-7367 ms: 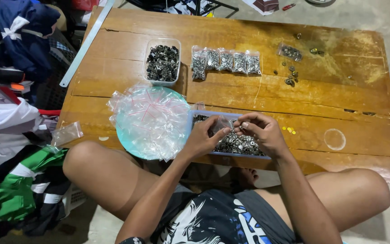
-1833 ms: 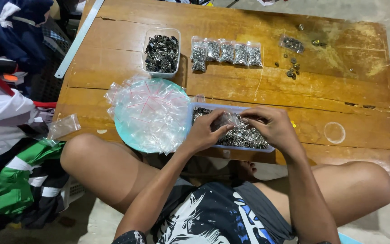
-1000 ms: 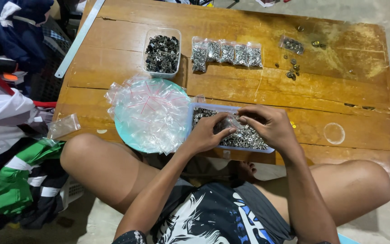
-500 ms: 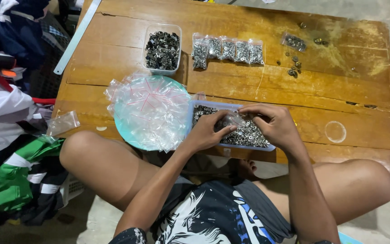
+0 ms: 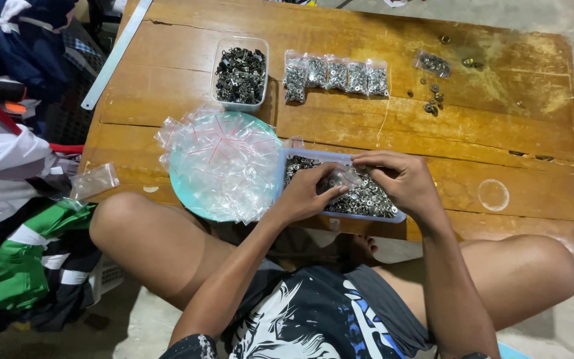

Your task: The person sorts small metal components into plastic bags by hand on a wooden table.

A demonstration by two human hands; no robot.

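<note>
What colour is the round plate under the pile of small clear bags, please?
The plate is pale turquoise, seen in the head view.

- Two hands: left hand [image 5: 305, 195], right hand [image 5: 401, 181], both over the near tray.
- Two trays of small metal parts: blue-rimmed tray [image 5: 393, 216] at the table's near edge, clear tray [image 5: 240, 70] toward the far edge.
- Four filled small bags in a row [image 5: 337, 74]; a fifth filled bag [image 5: 432, 63] toward the far right corner.
- One round plate [image 5: 187, 199] heaped with empty bags.

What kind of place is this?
Probably a home workspace for piecework: a low wooden table, a tray of small metal parts, filled little bags in a row, and clothes heaped alongside.
</note>
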